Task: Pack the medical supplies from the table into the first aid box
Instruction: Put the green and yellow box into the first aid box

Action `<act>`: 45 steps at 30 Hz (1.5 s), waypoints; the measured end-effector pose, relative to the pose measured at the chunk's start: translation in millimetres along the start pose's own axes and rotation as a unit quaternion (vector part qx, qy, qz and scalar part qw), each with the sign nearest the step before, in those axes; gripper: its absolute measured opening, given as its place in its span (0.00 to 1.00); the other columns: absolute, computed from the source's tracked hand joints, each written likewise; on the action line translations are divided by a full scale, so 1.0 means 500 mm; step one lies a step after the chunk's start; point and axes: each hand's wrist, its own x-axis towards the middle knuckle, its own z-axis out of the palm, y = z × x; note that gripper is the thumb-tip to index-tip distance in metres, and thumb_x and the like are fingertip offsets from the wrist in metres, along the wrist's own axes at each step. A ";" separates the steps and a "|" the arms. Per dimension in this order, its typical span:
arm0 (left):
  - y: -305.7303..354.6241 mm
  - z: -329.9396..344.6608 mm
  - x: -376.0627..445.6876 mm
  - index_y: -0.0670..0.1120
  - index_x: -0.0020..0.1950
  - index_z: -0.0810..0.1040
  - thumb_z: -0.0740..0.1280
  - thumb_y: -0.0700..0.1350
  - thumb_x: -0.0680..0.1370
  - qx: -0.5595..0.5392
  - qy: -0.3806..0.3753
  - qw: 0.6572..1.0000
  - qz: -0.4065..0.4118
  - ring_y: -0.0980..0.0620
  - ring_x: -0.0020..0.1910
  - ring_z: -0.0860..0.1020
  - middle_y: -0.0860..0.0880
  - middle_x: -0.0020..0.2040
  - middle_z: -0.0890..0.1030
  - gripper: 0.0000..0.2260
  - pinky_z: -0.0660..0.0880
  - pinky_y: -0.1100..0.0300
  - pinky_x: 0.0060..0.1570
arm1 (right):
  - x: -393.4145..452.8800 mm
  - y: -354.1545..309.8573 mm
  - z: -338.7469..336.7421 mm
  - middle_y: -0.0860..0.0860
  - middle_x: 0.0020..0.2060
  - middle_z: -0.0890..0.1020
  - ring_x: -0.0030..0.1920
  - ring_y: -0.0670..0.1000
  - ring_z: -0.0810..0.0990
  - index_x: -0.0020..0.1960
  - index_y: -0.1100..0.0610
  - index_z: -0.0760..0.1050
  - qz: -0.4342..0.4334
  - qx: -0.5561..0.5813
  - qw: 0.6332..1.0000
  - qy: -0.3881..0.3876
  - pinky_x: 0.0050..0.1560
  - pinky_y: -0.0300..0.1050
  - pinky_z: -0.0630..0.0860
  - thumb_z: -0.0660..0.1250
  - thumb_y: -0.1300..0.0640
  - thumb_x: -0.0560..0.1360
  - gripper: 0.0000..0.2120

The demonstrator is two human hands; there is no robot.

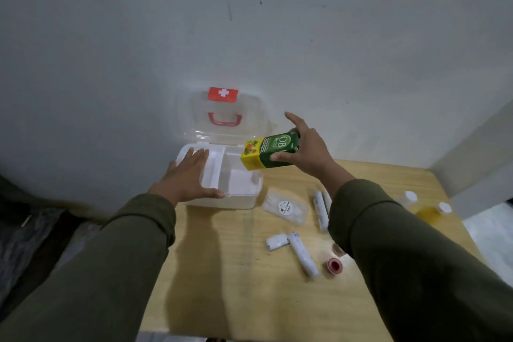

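A clear first aid box (pixel 251 196) stands open at the table's far left, its lid (pixel 224 116) with a red cross and red handle leaning on the wall. My left hand (pixel 186 175) rests flat on the box's left rim, fingers spread, holding nothing. My right hand (pixel 305 148) grips a green and yellow medicine carton (pixel 266 151) in the air just above the box's right rim. On the table lie a clear packet (pixel 286 208), several white bandage rolls (pixel 302 254) and a pink tape roll (pixel 335 264).
Two small bottles with white caps (pixel 444 208) stand near the wooden table's (pixel 236 272) right edge. A grey wall rises right behind the box. Dark cloth lies on the floor left of the table.
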 end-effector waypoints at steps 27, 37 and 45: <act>-0.063 0.041 0.008 0.45 0.77 0.36 0.60 0.75 0.66 0.035 -0.048 0.997 0.049 0.48 0.76 0.34 0.48 0.78 0.36 0.55 0.40 0.40 0.73 | 0.044 -0.085 0.225 0.56 0.61 0.71 0.59 0.58 0.74 0.72 0.50 0.61 0.070 -0.185 0.977 -0.080 0.57 0.51 0.74 0.77 0.50 0.65 0.40; -0.060 0.040 0.009 0.45 0.77 0.36 0.60 0.73 0.67 0.038 -0.049 0.997 0.048 0.47 0.76 0.35 0.48 0.78 0.36 0.54 0.40 0.40 0.73 | 0.043 -0.082 0.254 0.58 0.65 0.71 0.62 0.58 0.73 0.72 0.49 0.61 0.081 -0.137 0.984 -0.080 0.61 0.51 0.72 0.74 0.56 0.68 0.37; -0.064 0.048 0.012 0.46 0.76 0.35 0.60 0.74 0.67 0.038 -0.045 0.997 0.047 0.47 0.76 0.34 0.48 0.78 0.36 0.54 0.39 0.41 0.73 | 0.031 -0.082 0.283 0.60 0.69 0.65 0.65 0.60 0.72 0.73 0.50 0.58 0.132 -0.076 0.988 -0.020 0.63 0.51 0.70 0.55 0.47 0.80 0.23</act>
